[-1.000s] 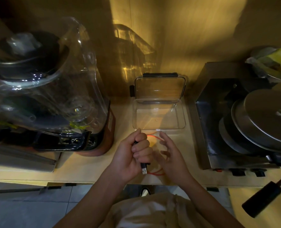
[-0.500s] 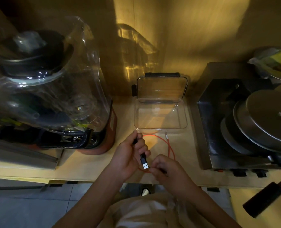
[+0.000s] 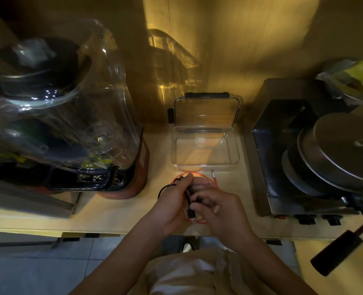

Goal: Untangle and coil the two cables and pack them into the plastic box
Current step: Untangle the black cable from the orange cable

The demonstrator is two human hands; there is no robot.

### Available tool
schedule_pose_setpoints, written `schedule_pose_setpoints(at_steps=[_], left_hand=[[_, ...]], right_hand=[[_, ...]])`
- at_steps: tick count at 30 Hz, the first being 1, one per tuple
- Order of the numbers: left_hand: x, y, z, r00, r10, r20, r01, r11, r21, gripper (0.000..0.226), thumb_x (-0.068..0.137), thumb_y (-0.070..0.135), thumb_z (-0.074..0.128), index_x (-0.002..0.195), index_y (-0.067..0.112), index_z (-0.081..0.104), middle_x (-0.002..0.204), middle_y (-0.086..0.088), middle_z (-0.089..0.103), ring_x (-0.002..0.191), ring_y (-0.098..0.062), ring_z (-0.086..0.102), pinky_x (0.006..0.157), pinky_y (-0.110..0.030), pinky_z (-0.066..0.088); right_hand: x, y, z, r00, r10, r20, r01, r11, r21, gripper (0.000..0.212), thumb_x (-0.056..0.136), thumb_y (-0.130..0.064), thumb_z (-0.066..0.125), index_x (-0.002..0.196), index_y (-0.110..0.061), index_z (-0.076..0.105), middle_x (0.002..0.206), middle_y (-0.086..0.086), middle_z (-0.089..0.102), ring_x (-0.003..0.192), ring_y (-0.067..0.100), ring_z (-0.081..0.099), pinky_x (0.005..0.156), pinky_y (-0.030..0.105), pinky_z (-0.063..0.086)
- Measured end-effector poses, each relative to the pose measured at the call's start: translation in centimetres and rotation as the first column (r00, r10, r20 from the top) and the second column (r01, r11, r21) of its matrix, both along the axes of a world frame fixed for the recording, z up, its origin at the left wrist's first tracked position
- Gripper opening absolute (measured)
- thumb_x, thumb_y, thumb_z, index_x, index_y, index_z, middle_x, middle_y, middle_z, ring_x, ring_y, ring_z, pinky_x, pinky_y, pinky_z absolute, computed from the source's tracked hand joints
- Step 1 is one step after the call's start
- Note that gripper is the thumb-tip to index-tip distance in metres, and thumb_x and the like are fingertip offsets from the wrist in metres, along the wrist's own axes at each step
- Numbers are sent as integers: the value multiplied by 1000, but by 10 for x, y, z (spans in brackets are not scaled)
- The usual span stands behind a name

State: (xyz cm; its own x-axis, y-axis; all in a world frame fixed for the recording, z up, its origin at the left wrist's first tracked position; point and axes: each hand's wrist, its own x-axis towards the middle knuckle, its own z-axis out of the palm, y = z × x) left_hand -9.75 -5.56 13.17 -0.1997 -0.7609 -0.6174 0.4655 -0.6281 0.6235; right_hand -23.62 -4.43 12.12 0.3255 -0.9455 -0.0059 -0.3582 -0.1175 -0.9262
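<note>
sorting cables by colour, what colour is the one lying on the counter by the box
Orange-red cable, seen in the head view, looping on the counter under both hands.

A pale wooden counter [image 3: 112,211] carries a blender [image 3: 74,124] at the left, an open clear box [image 3: 205,154] at the middle back with its lid up, and a steel cooker [image 3: 304,158] at the right. An orange cable [image 3: 215,185] lies on the wood just in front of the box.
</note>
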Motion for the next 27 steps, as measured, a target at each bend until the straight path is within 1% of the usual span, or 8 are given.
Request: schedule_pose_setpoints(at_steps=[4,9,11,13,17,21,25,27], left_hand=[[-1,-1,-4,1000,27,-9,-28,999,-16,53,103,32,34,78,12,76,104,-15,73,88,-27,67,83,-37,50],[-4,3,-16,1000,-2,-9,3,1000,15,50,102,38,34,113,5,71,107,-19,71,99,-26,68,91,-39,51],[-5,4,-17,1000,-10,23,10,1000,19,52,102,39,33,119,5,68,105,-21,68,95,-26,66,82,-35,52],[-6,4,-19,999,10,43,-11,1000,23,51,102,39,32,116,6,68,104,-20,67,89,-26,64,73,-32,51],[-9,2,-20,999,50,11,-50,999,17,50,102,39,33,92,15,76,99,-8,73,84,-21,67,68,-31,48],[-13,2,-14,998,54,-44,-55,998,-13,50,101,35,36,77,17,77,88,-7,72,82,-17,66,81,-33,46],[-11,7,-14,997,26,-77,-30,998,-61,29,98,21,46,96,9,73,103,-10,71,100,-16,67,94,-28,46],[-7,13,-12,999,-5,31,8,995,-101,23,96,18,54,100,7,74,109,-10,73,109,-17,67,99,-30,47]], right_hand=[[7,2,-12,984,-162,80,164,986,-18,27,77,-4,78,87,-28,70,74,-4,69,65,10,65,63,18,53],[8,-2,-11,974,-155,163,142,986,93,30,76,-2,76,92,-27,73,73,2,73,67,17,70,65,27,58],[10,-2,-9,989,-85,123,70,990,121,20,80,-2,72,90,-19,75,66,2,73,63,13,69,65,29,57],[11,-2,-8,999,-38,37,36,997,73,13,82,-3,69,82,-15,73,61,-4,70,57,5,64,60,21,52],[14,-6,-12,990,-11,-138,5,999,-45,22,87,-12,63,69,-24,59,53,-14,56,54,3,55,55,21,43],[7,-14,-22,985,-64,-160,68,997,23,20,88,-16,63,68,-16,59,59,-3,62,57,8,59,59,33,47],[-7,-22,-24,971,-167,-169,183,980,84,17,91,-14,63,74,-11,66,62,5,68,58,10,62,55,21,46],[-19,-27,-25,966,-194,-171,214,971,108,17,92,-14,62,76,-10,65,65,9,67,59,13,62,55,23,47]])
